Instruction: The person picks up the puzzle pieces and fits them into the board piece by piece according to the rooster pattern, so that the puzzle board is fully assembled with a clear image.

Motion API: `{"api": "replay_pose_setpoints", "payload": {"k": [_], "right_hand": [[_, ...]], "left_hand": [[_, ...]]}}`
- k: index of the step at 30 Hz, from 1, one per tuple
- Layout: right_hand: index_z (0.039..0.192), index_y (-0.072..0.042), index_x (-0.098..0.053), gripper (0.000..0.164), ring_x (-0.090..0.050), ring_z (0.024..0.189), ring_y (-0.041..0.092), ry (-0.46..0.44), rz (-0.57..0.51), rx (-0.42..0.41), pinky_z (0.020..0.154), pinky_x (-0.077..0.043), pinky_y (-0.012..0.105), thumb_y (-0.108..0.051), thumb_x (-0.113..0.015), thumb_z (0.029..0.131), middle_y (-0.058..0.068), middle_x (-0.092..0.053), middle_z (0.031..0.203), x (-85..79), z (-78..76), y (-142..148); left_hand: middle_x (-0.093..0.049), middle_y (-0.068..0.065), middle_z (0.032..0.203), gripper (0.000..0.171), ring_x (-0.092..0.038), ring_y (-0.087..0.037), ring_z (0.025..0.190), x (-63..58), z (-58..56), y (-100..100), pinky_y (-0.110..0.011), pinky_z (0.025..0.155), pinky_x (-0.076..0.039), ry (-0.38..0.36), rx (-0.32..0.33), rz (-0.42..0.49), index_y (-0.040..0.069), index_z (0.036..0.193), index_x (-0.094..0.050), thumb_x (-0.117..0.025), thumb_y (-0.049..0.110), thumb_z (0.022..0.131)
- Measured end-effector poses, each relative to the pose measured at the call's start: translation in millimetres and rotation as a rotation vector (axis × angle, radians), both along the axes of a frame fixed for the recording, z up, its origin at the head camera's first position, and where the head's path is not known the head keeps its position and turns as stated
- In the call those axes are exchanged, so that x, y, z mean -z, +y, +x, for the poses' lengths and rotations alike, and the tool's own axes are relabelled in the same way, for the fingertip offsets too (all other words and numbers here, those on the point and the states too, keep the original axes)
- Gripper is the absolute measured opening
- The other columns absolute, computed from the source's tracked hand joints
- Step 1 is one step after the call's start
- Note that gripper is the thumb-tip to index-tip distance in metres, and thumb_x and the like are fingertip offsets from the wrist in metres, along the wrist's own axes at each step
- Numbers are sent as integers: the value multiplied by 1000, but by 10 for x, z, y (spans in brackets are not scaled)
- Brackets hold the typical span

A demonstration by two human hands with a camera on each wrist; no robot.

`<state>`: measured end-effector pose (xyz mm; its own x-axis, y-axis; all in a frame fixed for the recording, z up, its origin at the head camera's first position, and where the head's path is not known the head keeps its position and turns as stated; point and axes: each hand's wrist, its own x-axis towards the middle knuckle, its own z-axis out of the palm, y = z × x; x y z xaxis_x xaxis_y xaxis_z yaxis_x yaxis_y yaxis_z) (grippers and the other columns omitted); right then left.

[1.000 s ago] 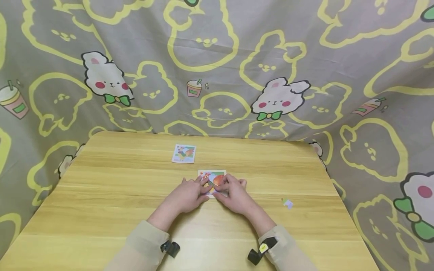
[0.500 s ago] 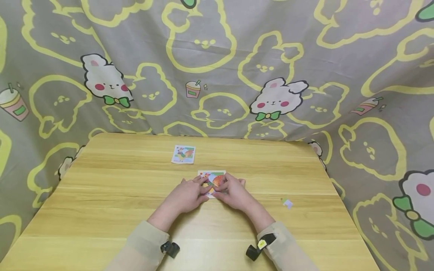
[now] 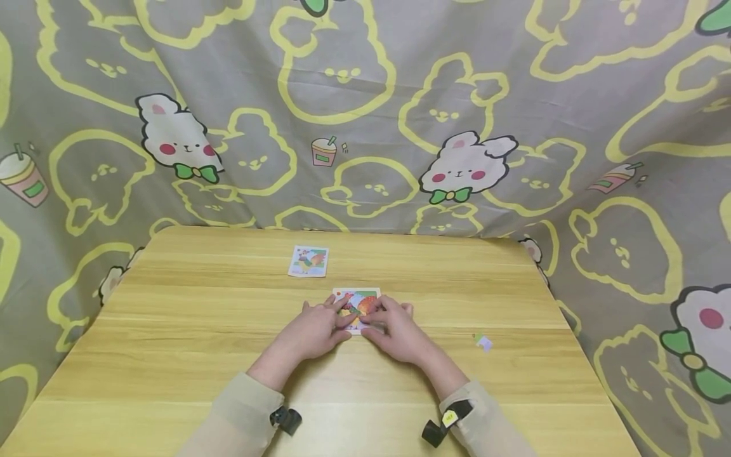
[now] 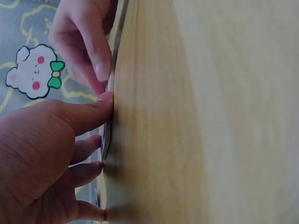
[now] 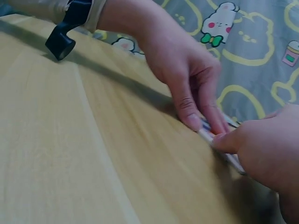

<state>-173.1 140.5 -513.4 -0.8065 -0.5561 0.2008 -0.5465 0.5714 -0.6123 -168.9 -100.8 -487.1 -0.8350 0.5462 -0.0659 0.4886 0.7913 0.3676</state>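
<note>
A small jigsaw puzzle [image 3: 367, 303] with a rooster picture and a pale rim lies flat on the wooden table. My left hand [image 3: 318, 330] rests on its left side, fingers spread over the picture and thumb by the near edge. From the other side my right hand [image 3: 395, 330] presses the picture with its fingertips, its thumb also near the front edge. The hands' fingertips come close together at the middle and hide part of it. In the left wrist view the puzzle [image 4: 110, 119] shows edge-on under the left thumb. Off to the right lies a loose jigsaw piece [image 3: 484, 343].
A square picture card [image 3: 309, 261] with a matching rooster lies farther back on the wooden table [image 3: 217, 285]. A grey patterned curtain [image 3: 365, 139] hangs behind and beside the table. Each wrist carries a black camera [image 3: 286, 419].
Both hands stay on the puzzle with only slight shifts of the fingers. The right wrist has turned a little. The loose piece and the card have not moved on the table.
</note>
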Motion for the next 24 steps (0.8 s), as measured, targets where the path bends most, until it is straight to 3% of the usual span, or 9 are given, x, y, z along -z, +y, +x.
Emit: {"api": "replay_pose_setpoints", "payload": {"k": [7, 24], "right_hand": [[125, -9, -79, 30, -60, 117, 19, 41, -69, 4, 98, -32, 49, -23, -79, 98, 7, -64, 129, -80, 88, 291], [124, -5, -77, 35, -60, 109, 20, 124, -44, 153, 88, -29, 44, -12, -85, 90, 16, -61, 131, -211, 317, 1301]], "left_hand": [[-41, -10, 165, 44, -35, -44, 151, 6, -11, 4, -87, 101, -31, -10, 7, -10, 21, 144, -68, -72, 35, 102], [-40, -12, 165, 44, -32, -47, 151, -48, -19, 2, -87, 102, -27, -54, 9, -11, 20, 145, -67, -71, 33, 103]]}}
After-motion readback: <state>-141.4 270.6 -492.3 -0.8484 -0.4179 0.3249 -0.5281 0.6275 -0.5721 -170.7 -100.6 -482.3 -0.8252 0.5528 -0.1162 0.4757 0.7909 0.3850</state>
